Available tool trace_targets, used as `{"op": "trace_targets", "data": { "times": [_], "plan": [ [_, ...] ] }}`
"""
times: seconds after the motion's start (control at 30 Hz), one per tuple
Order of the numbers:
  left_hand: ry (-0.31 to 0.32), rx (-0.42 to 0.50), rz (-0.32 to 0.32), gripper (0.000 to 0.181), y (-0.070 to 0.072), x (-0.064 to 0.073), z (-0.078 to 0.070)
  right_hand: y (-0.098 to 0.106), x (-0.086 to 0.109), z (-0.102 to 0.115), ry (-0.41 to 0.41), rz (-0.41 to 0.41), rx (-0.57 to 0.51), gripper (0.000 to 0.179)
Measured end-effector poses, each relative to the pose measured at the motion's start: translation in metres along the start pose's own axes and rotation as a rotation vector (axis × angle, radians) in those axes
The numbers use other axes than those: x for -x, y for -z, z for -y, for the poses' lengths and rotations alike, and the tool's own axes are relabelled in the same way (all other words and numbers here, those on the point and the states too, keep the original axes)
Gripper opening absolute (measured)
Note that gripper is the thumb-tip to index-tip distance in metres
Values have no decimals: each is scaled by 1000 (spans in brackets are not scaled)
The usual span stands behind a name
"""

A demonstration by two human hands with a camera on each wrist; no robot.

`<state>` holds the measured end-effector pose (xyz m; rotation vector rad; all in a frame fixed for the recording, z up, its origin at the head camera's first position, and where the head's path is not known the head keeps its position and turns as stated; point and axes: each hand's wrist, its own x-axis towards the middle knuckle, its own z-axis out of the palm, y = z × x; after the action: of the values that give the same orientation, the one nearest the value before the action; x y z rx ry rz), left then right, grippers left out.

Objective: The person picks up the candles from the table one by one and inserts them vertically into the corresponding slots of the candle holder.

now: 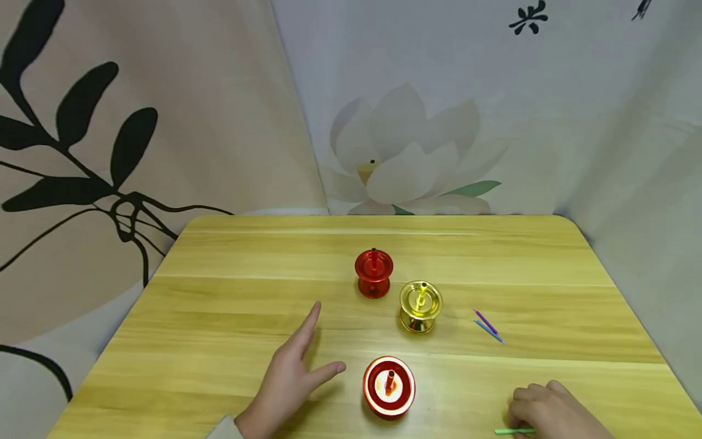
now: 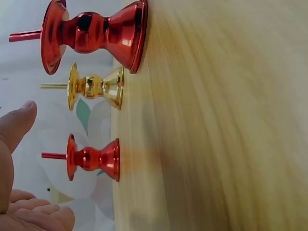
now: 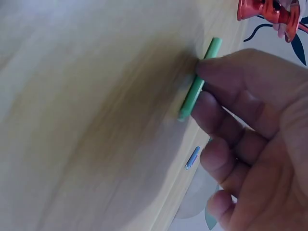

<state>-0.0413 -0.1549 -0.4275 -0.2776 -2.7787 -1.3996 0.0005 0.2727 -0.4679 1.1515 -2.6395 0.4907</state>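
Observation:
In the head view my right hand (image 1: 551, 410) pinches a thin green stick (image 1: 514, 431) near the table's front right. Thumb and index finger grip the green stick (image 3: 199, 79) by its middle, close over the wood, in the right wrist view. My left hand (image 1: 290, 378) is spread, thumb pointing toward the front red candlestick (image 1: 403, 399) without touching it. Behind that one stand a gold candlestick (image 1: 419, 323) and another red candlestick (image 1: 374, 288), all upright with a thin tube rising from the dish. In the left wrist view all three candlesticks show from the side.
A purple stick (image 1: 485, 321) and a blue stick (image 1: 492, 333) lie close together right of the gold candlestick. The wooden table (image 1: 247, 250) has rounded back corners. Printed cloth (image 1: 219, 91) with leaves and a lotus hangs behind it.

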Motion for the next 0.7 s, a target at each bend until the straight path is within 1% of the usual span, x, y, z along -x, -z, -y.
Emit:
{"op": "trace_targets", "data": {
  "times": [0.13, 0.27, 0.47, 0.7],
  "plan": [
    [-11, 121, -7, 104, -7, -8, 2, -1, -1, 0, 11, -1, 15, 32],
    [-11, 196, -10, 100, -14, -18, 2, -2, 0, 0, 16, 0, 17, 33],
    [33, 242, -10, 88, -18, -31, -1, -3, 1, 1, -2, 5, 7, 33],
    [29, 292, -29, 81, -23, -45, -3, -4, 2, 3, -35, 6, -9, 36]
  ]
}}
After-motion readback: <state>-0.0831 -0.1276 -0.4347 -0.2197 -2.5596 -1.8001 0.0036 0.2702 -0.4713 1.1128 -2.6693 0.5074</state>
